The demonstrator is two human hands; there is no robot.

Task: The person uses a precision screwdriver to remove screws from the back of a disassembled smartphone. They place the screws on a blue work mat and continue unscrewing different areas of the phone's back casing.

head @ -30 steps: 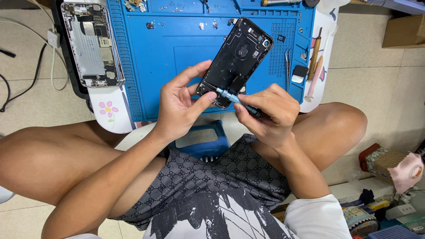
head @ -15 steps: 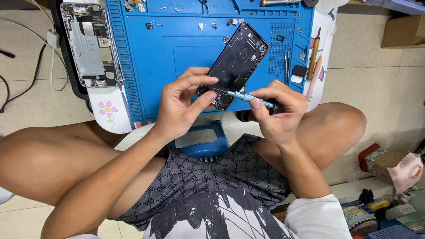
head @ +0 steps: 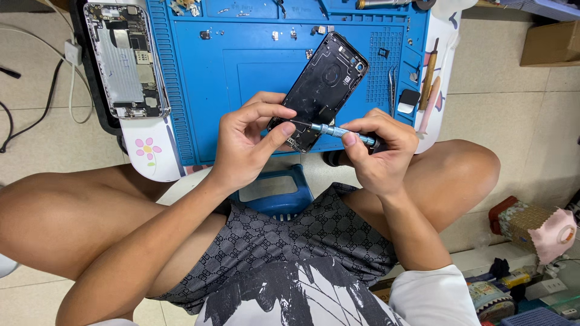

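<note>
Bright, even overhead light, soft shadows, sharp focus, slight edge distortion.

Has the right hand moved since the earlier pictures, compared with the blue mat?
Yes. The right hand with the screwdriver rose slightly toward the blue mat; the tool now lies flatter.

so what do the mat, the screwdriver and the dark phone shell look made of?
Mat: likely silicone or rubber, matte blue, with moulded ribs and small trays.
Screwdriver: metal by its look, blue-grey shaft with knurled bands and a thin dark tip.
Phone shell: black, glossy with glints; metal or plastic, I can't tell which.
</note>
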